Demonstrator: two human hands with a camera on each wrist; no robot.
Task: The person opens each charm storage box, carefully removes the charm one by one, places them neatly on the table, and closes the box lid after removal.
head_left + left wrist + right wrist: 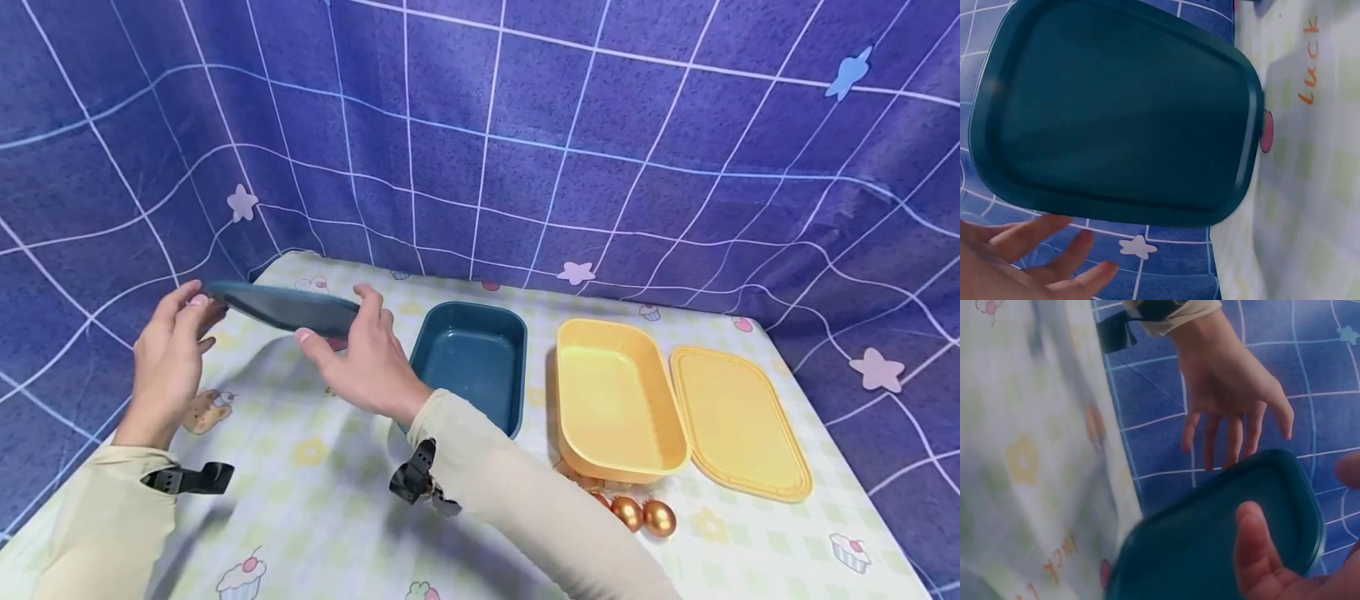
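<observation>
A dark teal lid (281, 307) is held up, tilted, above the left part of the table. My right hand (372, 362) grips its right end, the thumb (1254, 540) on one face and the fingers on the other side. At the opposite end is my left hand (168, 358); its spread, fairly straight fingers (1079, 253) touch the lid's edge. To the right of the lid stands a dark teal container (472, 367), partly covered by my right forearm. No contents show in its visible part.
A yellow container (615, 400) stands right of the teal one, with a yellow lid (738, 421) lying flat beside it. Several shiny copper-coloured balls (660, 518) lie at its near side, some partly hidden. A blue grid-patterned curtain (480, 125) rises behind the cloth-covered table (315, 500).
</observation>
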